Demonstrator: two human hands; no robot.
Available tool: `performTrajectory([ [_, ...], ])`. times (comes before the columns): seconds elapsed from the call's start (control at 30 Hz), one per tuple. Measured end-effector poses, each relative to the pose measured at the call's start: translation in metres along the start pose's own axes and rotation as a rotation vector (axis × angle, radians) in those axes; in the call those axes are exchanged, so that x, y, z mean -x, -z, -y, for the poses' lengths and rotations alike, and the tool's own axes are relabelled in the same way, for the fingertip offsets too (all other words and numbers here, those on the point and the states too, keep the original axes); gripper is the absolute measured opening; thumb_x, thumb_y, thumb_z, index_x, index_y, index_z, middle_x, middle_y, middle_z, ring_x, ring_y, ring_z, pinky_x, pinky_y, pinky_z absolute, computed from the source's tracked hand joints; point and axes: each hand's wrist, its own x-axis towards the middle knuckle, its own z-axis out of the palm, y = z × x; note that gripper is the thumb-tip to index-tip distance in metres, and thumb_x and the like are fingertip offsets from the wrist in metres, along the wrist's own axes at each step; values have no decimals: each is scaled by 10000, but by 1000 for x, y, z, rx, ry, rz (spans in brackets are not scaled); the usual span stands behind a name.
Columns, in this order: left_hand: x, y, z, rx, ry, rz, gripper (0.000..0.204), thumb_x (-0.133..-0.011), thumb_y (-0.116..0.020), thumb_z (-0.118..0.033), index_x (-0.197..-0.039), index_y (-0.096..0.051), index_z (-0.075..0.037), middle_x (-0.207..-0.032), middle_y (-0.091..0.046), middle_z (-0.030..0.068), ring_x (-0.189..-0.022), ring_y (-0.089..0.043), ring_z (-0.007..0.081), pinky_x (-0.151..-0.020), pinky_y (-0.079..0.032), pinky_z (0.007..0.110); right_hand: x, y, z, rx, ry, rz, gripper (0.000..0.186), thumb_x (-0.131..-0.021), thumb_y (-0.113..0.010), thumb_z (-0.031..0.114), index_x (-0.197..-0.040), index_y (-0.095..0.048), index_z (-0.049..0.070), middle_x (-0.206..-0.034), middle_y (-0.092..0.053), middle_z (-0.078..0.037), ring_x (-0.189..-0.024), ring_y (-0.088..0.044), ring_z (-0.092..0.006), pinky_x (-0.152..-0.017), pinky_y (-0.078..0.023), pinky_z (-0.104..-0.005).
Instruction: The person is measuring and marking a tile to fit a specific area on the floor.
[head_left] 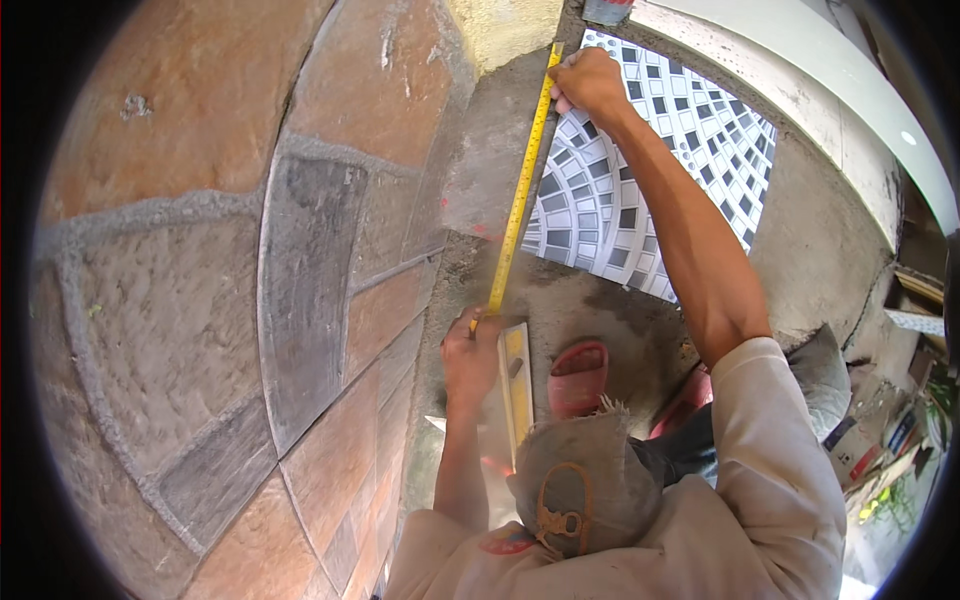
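A yellow tape measure [521, 200] stretches from low centre up along the left edge of a mosaic-patterned grey and white tile [600, 230]. My right hand [590, 85] pinches the tape near its far end, over the tile's upper left corner. My left hand [467, 355] is closed on the tape's near end; whether it holds the case is unclear. Beside my left hand, a long yellowish tool [514, 385], perhaps a level, lies at a slant, partly hidden by my clothing.
A stone-tiled wall [190, 340] fills the left. Pink slippers [577, 385] are below on the rough concrete floor [820, 270]. A pale curved ledge [850, 170] runs along the upper right. Assorted boards and clutter [895, 440] sit at the right. A grey container [606, 10] is at the top.
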Motion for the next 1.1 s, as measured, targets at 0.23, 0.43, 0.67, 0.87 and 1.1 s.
performTrajectory([
  [0.23, 37, 0, -3, -79, -74, -39, 231, -904, -536, -118, -1046, -661, 15, -741, -559, 0, -659, -477, 77, -574, -382, 255, 36, 29, -13, -438, -5, 172, 163, -923, -631, 128, -808, -664, 18, -623, -589, -16, -466, -487, -82, -447, -380, -235],
  [0.43, 80, -44, -12, 7, -101, 95, 222, -886, -600, -119, -1073, -669, -21, -958, -638, 114, -833, -604, 194, -727, -480, 307, 80, 99, -69, -422, 32, 41, 169, -934, -640, 162, -823, -671, 38, -643, -572, 11, -514, -466, -53, -479, -353, -198],
  [0.67, 108, -76, -26, 3, -153, 162, 208, -908, -612, -111, -1085, -673, -21, -832, -619, 12, -741, -525, 76, -671, -439, 235, 87, 105, -101, -206, 74, -77, 189, -877, -687, 166, -913, -700, -18, -627, -599, -43, -555, -509, -113, -551, -429, -306],
  [0.87, 127, -78, -42, 225, 181, 152, 201, -913, -609, -119, -1077, -665, -17, -795, -602, 5, -708, -507, 69, -648, -431, 242, 106, 101, -113, -105, 17, -87, 229, -863, -718, 224, -900, -717, -2, -611, -587, -54, -554, -485, -124, -555, -435, -315],
  [1.1, 93, -89, -26, -46, -315, 137, 122, -841, -550, -73, -931, -622, -34, -942, -625, 143, -839, -599, 332, -722, -501, 408, 106, 95, -106, -36, 168, -193, 233, -870, -717, 189, -1011, -678, 7, -678, -643, -54, -574, -556, -141, -571, -473, -307],
])
